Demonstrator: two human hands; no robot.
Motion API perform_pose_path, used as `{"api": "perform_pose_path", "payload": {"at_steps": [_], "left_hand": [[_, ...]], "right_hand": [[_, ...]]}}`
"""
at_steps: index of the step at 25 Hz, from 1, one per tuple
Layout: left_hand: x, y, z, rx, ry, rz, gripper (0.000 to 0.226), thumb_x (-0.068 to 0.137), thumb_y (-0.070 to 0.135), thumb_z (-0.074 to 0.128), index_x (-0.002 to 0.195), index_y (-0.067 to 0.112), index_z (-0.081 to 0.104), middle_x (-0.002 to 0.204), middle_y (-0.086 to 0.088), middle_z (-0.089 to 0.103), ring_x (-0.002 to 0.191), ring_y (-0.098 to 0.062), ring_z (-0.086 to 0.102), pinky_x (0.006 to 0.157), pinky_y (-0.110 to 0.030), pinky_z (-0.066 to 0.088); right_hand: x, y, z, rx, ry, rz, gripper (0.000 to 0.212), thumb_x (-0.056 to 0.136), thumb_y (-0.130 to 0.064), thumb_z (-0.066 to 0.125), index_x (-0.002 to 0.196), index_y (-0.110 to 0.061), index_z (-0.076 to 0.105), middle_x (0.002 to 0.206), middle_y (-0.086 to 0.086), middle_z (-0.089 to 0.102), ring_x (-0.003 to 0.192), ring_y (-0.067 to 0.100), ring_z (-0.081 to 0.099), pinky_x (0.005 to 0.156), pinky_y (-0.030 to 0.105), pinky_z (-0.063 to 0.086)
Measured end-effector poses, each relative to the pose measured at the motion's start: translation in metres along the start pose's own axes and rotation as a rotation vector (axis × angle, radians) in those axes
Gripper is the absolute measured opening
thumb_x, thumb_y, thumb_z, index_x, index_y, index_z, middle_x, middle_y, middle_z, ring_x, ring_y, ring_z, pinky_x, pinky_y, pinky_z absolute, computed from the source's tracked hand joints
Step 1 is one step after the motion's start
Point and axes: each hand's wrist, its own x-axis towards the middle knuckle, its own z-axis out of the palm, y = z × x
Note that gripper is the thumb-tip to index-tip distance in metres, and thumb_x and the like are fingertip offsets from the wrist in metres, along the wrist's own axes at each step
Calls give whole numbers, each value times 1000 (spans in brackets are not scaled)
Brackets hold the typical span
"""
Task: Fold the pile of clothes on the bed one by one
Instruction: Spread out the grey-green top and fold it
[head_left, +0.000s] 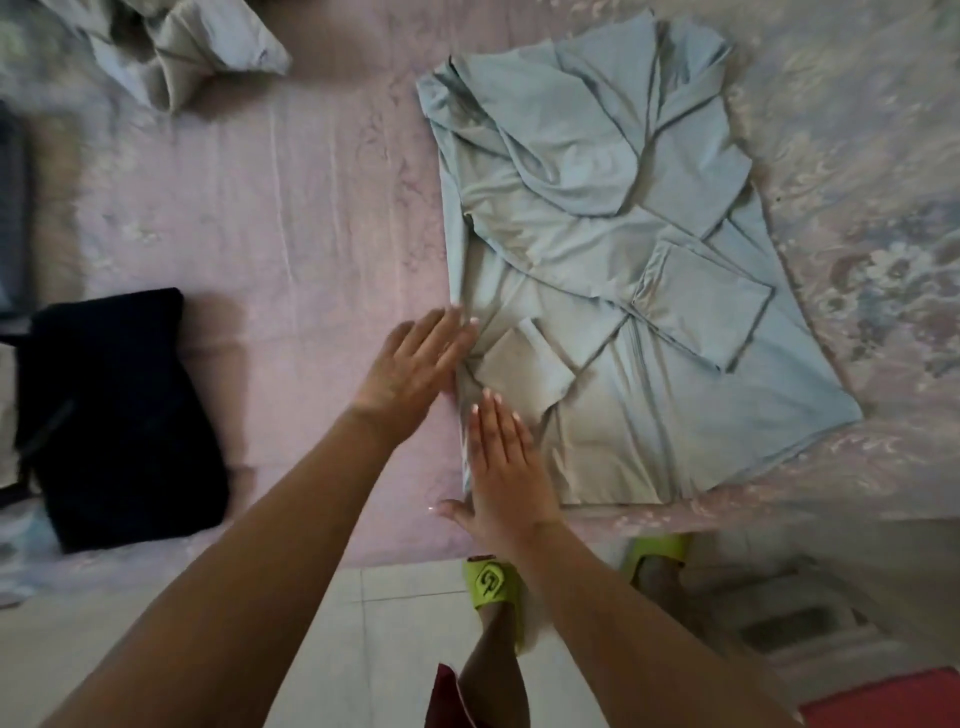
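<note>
We have the pale blue garment (613, 270) laid flat on the bed (291, 208), right of centre and close to the near edge, with its sleeves (696, 306) already crossed inward over the body so the side edges run fairly straight. Its long axis runs from the near edge of the bed away from us, tilted a little to the left at the far end; the collar end points away and the hem lies nearest us. We judge it is spread this way so it can be folded across its length next. Our right hand (506, 467) lies flat with straight fingers on the near left corner of the cloth, pressing it smooth and gripping nothing. Our left hand (415, 364) is also flat and unclenched at the left edge, its fingertips touching the fold, though motion blur makes it hard to say whether it presses or only brushes. Well to the left sits a dark folded item (119, 415), likely one already done. At the far left lies a crumpled grey-blue heap (171, 47), seemingly what remains of the pile.
</note>
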Motion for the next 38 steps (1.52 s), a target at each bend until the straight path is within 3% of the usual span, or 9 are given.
{"api": "perform_pose_path", "payload": {"at_steps": [6, 11, 14, 18, 23, 27, 31, 35, 38], "left_hand": [[38, -32, 27, 343, -89, 421, 53, 95, -3, 14, 143, 9, 33, 146, -8, 44, 134, -24, 44, 106, -39, 40], [62, -34, 22, 199, -97, 499, 46, 84, 3, 32, 115, 3, 67, 119, -17, 66, 104, -30, 66, 83, -39, 55], [80, -41, 13, 118, -61, 491, 39, 83, 1, 36, 100, 3, 71, 107, -18, 69, 93, -31, 68, 75, -38, 57], [116, -60, -3, 230, -106, 438, 26, 80, -2, 42, 85, 6, 67, 97, -18, 67, 88, -31, 67, 64, -35, 54], [198, -33, -25, 245, -193, 433, 16, 61, -2, 54, 64, 11, 62, 62, -6, 57, 59, -25, 61, 40, -22, 38], [286, 34, -26, 187, -101, 475, 24, 68, 0, 43, 70, 7, 66, 67, -8, 59, 67, -26, 63, 37, -22, 39], [352, 100, 3, 42, -220, 439, 45, 85, -1, 19, 102, -9, 60, 102, -28, 57, 107, -43, 53, 68, -48, 50], [375, 127, 17, 86, -347, 411, 22, 83, -18, 49, 100, -9, 60, 105, -29, 56, 112, -43, 52, 69, -48, 50], [384, 134, 21, 203, -553, 334, 29, 93, -10, 38, 117, -5, 52, 120, -24, 49, 125, -37, 40, 82, -48, 44]], "right_hand": [[15, -13, 19, 81, 72, 146, 62, 84, -25, 29, 139, 4, 26, 144, 24, 40, 136, 35, 26, 117, 44, 4], [12, -5, 4, 328, 87, 103, 56, 81, -16, 34, 134, 4, 39, 139, 22, 47, 134, 31, 29, 115, 39, 13], [8, 0, -20, 813, 179, 227, 47, 92, -14, 33, 135, -3, 49, 142, 2, 42, 137, 10, 27, 114, 20, 17], [-5, 36, -72, 1329, 79, 558, 28, 102, -16, 35, 91, -23, 60, 70, -12, 60, 65, -5, 55, 66, 11, 41], [-13, 113, -103, 1549, 261, 871, 31, 99, -17, 41, 70, -20, 52, 65, -7, 51, 65, 9, 53, 68, 22, 42], [-28, 182, -117, 1507, 253, 934, 28, 101, -14, 38, 82, -15, 59, 74, 4, 59, 57, 1, 54, 52, 9, 40], [-43, 262, -98, 1290, 213, 943, 22, 100, -20, 41, 84, -16, 56, 74, 1, 54, 63, 5, 51, 57, 18, 41], [-57, 306, -72, 896, 65, 806, 16, 97, -21, 48, 99, -12, 61, 84, 3, 60, 76, 18, 56, 62, 29, 35], [-62, 321, -63, 706, 62, 824, 26, 99, -24, 47, 116, -10, 60, 102, 8, 65, 92, 25, 60, 67, 28, 35]]}}
